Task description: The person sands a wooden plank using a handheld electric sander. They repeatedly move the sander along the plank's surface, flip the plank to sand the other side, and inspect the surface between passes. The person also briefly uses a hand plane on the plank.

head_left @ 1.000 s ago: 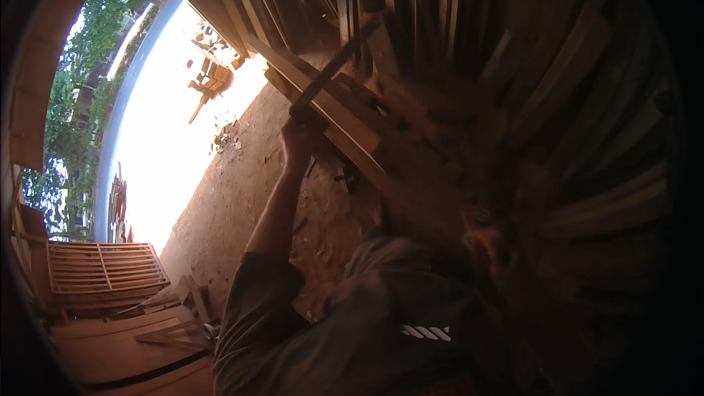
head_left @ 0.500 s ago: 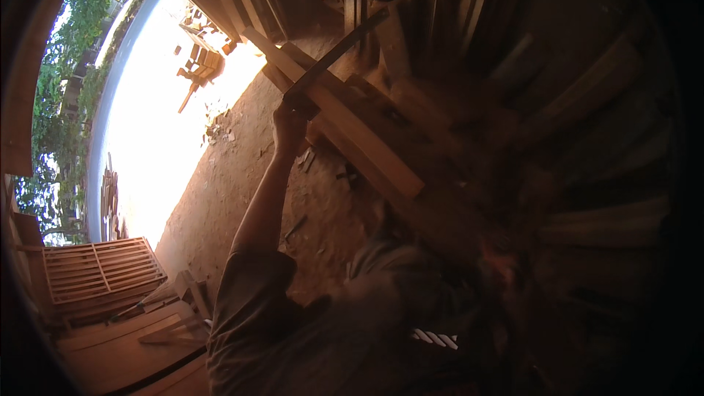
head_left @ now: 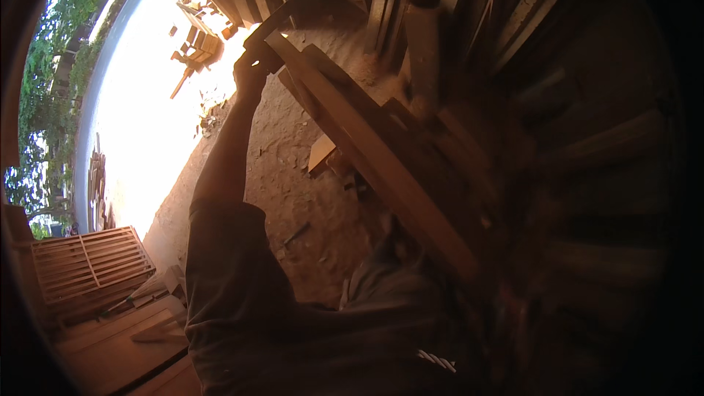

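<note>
My left hand [head_left: 251, 67] is stretched out far ahead and is closed around the handle of a dark, long tool [head_left: 287, 13]; whether it is a hammer or a bar is too dim to tell. The tool rests at the far end of a long wooden plank [head_left: 381, 169], which belongs to a frame of nailed boards running diagonally toward me. My left sleeve [head_left: 227, 279] is dark and short. My right hand is hidden in the dark, blurred area at the right.
Boards and planks [head_left: 396, 0] lean in a stack at the top. A slatted wooden pallet [head_left: 88, 264] lies at the lower left, with flat boards [head_left: 117, 345] beside it. Scrap wood [head_left: 196, 48] sits on sunlit ground outside. Wood offcuts [head_left: 321, 152] lie on the dirt floor.
My left arm has reached further out along the plank with the tool in hand. The view has shifted closer to the boards.
</note>
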`<state>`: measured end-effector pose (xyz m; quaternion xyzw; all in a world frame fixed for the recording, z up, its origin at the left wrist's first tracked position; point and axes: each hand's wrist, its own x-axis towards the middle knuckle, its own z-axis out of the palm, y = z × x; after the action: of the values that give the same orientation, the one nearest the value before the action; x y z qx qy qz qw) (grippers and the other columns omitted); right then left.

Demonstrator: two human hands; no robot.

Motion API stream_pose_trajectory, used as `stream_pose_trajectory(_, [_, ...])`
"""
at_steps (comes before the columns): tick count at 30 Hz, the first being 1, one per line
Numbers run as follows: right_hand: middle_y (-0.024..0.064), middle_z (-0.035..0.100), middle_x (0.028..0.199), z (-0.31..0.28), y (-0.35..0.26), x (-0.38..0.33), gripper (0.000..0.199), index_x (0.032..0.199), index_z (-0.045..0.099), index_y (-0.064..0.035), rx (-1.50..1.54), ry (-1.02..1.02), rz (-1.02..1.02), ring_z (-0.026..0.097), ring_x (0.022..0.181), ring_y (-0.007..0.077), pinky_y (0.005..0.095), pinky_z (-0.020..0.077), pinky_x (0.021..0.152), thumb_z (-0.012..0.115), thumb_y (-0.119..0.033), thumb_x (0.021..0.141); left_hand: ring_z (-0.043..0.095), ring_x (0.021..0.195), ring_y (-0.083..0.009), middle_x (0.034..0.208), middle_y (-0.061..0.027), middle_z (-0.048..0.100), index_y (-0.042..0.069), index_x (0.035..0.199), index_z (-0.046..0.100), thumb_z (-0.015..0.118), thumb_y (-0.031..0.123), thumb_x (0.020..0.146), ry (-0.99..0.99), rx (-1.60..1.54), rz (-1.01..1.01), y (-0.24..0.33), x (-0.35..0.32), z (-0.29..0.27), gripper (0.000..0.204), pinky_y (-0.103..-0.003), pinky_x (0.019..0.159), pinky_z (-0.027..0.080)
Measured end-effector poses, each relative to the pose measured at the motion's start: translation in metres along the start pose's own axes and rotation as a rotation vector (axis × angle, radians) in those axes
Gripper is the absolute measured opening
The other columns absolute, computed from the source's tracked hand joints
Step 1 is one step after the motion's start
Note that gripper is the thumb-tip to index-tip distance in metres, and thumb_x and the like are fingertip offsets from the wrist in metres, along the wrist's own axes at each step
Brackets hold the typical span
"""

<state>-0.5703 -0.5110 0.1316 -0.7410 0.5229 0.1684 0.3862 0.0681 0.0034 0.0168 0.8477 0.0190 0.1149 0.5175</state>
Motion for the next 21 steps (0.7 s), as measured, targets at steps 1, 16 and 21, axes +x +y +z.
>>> stream_pose_trajectory(1, [0.0050, 0.064, 0.088, 0.003, -0.010, -0.004, 0.045, 0.123, 0.061, -0.0022, 0.001, 0.028, -0.088, 0.059, 0.071, 0.0130, 0.0287, 0.0478, 0.061, 0.054, -0.045, 0.109, 0.068, 0.075, -0.0116, 0.087, -0.0050, 0.076, 0.005, 0.098, 0.076, 0.067, 0.002, 0.087, 0.019, 0.011, 0.012, -0.007, 0.010, -0.001, 0.015, -0.029, 0.064, 0.053])
stream_pose_trajectory(16, [-0.0065, 0.052, 0.062, 0.018, -0.047, -0.026, 0.045, 0.090, 0.064, -0.0110, 0.192, 0.073, 0.078, 0.048, 0.047, 0.0067, 0.0242, 0.0365, 0.043, 0.061, -0.053, 0.104, 0.067, 0.080, -0.0129, 0.091, -0.0039, 0.077, 0.006, 0.100, 0.077, 0.070, 0.006, 0.081, -0.061, 0.071, 0.059, -0.040, 0.034, -0.005, 0.020, -0.033, 0.073, 0.054])
stream_pose_trajectory(21, [-0.0066, 0.053, 0.062, 0.024, -0.063, -0.034, 0.041, 0.086, 0.063, -0.0122, 0.246, 0.094, 0.107, 0.048, 0.047, 0.0059, 0.0228, 0.0358, 0.042, 0.059, -0.047, 0.107, 0.073, 0.088, -0.0164, 0.109, -0.0100, 0.077, -0.001, 0.120, 0.073, 0.063, -0.006, 0.089, -0.130, 0.141, 0.023, -0.034, 0.035, -0.010, 0.033, -0.031, 0.077, 0.061])
